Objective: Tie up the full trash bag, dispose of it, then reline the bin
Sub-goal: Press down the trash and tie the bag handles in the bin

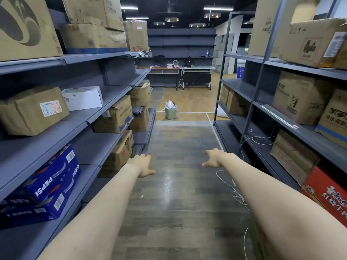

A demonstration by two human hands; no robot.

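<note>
A pale green bin [171,113] stands on the floor at the far end of the aisle. A white trash bag [170,105] bulges out of its top. Both of my arms reach forward over the aisle floor, well short of the bin. My left hand [142,165] hangs palm down with fingers loosely apart and holds nothing. My right hand [213,158] is the same, fingers spread and empty.
Grey shelving [105,117] with cardboard boxes lines the left side, with blue Pepsi cartons [47,184] low down. More shelves [262,107] with boxes line the right. White cables [234,190] trail on the floor at the right. Desks [180,69] stand at the back.
</note>
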